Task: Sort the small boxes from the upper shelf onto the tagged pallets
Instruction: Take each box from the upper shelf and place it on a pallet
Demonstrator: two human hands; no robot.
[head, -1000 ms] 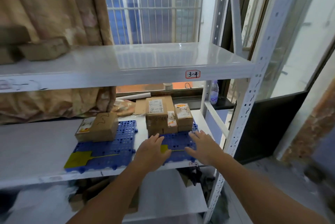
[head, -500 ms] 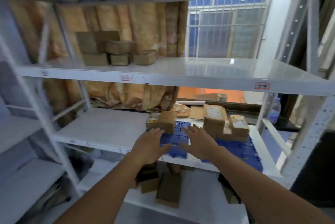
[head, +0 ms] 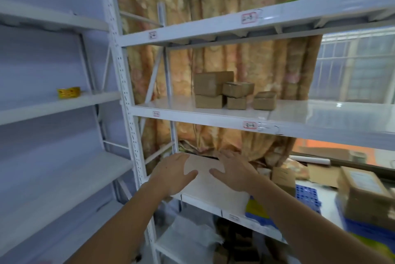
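Over the lower shelf my left hand and right hand are spread wide, holding nothing, so I'd reach up to the small boxes on the upper shelf, probably taking the loose right-hand one first.

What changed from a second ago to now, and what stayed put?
The view swung left and up, from the blue pallets to the stack of small boxes on the upper shelf. Left hand and right hand stayed open and empty, raised in front. Nothing was picked up; the boxes did not move.
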